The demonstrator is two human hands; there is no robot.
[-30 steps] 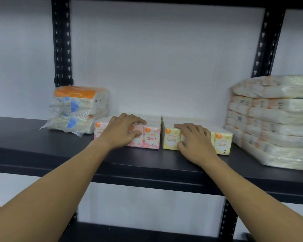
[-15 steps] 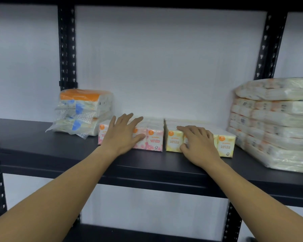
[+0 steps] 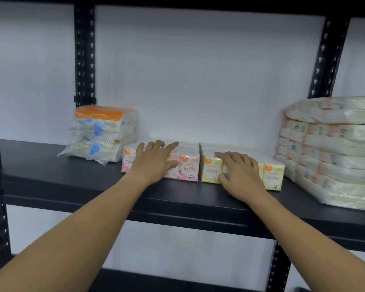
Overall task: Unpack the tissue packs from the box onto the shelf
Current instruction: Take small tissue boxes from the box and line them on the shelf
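Two multi-packs of mini tissues stand side by side on the black shelf point(image 3: 72, 178), a pink rose-scented pack point(image 3: 189, 165) and a yellow floral pack point(image 3: 211, 168). My left hand point(image 3: 156, 161) lies on the pink pack with its fingers spread and straight. My right hand point(image 3: 238, 171) holds the yellow pack, its fingers bent over the top edge and its thumb against the front face. The box is out of view.
A wrapped bundle of orange-topped tissue packs point(image 3: 105, 131) sits at the back left of the shelf. A tall stack of wrapped tissue bundles point(image 3: 335, 154) fills the right end. Black uprights point(image 3: 84, 60) frame the white wall. A lower shelf point(image 3: 156, 281) shows below.
My left hand's fingers have uncurled from the pink pack and now lie straight and spread on it. My right hand has kept its hold on the yellow pack.
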